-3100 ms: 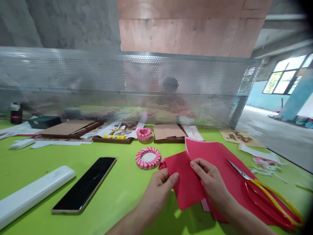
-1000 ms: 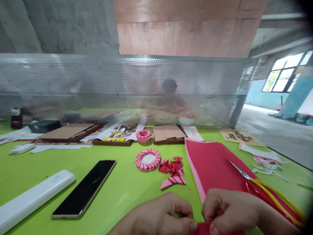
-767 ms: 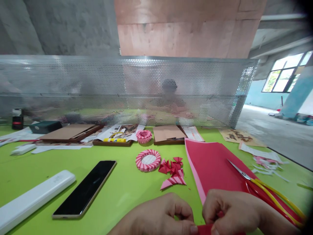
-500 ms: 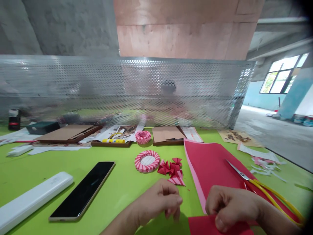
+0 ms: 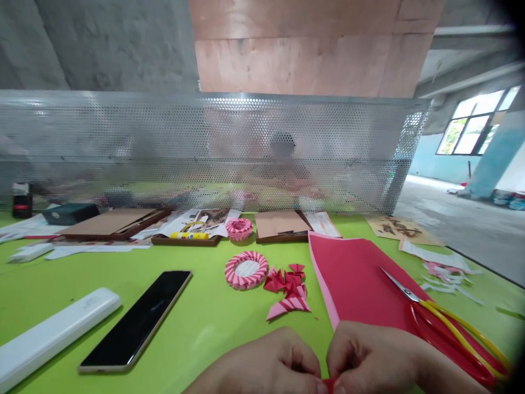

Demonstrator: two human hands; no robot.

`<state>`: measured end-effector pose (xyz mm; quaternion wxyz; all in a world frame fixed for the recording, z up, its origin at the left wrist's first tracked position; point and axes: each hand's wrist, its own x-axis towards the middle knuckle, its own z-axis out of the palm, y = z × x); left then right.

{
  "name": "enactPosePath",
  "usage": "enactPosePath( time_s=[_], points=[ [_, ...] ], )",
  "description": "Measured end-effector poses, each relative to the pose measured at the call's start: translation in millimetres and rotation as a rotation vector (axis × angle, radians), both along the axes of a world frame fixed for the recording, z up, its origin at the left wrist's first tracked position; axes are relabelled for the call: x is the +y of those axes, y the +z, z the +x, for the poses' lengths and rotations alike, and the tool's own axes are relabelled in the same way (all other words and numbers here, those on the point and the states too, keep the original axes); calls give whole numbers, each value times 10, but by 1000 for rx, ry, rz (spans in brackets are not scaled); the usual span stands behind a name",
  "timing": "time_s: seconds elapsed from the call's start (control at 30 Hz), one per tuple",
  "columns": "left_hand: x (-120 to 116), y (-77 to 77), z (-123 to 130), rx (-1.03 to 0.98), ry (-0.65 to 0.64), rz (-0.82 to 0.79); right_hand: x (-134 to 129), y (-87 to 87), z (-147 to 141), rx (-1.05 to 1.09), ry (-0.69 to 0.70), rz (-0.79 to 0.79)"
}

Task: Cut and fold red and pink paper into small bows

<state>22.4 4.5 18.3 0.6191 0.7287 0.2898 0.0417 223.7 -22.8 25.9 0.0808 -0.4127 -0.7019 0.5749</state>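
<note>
Paper (image 5: 330, 384) between thumbtips (image 5: 321, 387) of left hand (image 5: 268, 358), right hand (image 5: 373, 355).

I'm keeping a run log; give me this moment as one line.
left hand: holds red paper; right hand: holds same paper; scissors: on red sheet; phone: left of paper ring

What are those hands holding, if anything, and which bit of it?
Red paper, held in the left hand and right hand together. Only a little of it shows between them, so which part they grip can't be told.
</note>
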Motion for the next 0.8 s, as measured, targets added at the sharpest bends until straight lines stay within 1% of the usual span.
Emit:
enactPosePath(
  time_s=[0.07,0.13,0.23,0.33,0.4,0.47,0.5,0.53,0.6,0.67,0.7,0.73,0.8],
  points=[
    [15,71,-6,-1,-28,15,1,18,33,23,14,20],
    [31,121,-11,-4,-40,22,4,32,68,48,-25,18],
    [55,156,-16,-16,-40,14,9,51,118,67,-79,6],
    [76,181,-26,-29,-34,25,3,94,177,48,-86,16],
    [96,201,-41,-29,-25,21,1,135,241,59,-105,-6],
    [125,216,-60,-57,35,-2,16,171,323,108,-160,5],
    [143,216,-67,-93,92,-17,32,183,363,143,-221,49],
    [162,211,-70,-142,172,-31,52,190,396,190,-307,115],
    [196,183,-62,-245,338,-73,96,191,419,291,-520,257],
    [214,143,-37,-300,449,-115,124,179,369,361,-692,315],
    [214,123,-20,-308,481,-128,127,169,317,378,-741,306],
    [209,104,-1,-310,492,-138,123,155,253,385,-758,279],
    [187,75,36,-309,478,-146,107,112,112,420,-742,201]
  ],
)
